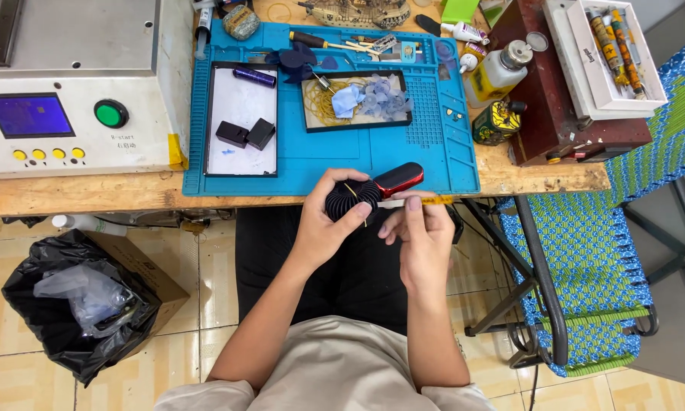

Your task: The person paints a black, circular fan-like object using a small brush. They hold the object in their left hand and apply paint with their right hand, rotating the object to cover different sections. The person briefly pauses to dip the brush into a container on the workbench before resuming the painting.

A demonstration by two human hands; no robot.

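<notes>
Both bare forearms reach forward from the body and meet in front of the chest. The left hand is curled, fingers wrapped round, thumb on top. The right hand sits just beside it, fingers bent inward, fingertips pinched together.

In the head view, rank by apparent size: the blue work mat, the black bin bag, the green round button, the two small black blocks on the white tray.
1. blue work mat
2. black bin bag
3. The two small black blocks and the green round button look about alike; unranked.

Glossy red casing, matt black ribbed disc, rough wooden bench.
</notes>
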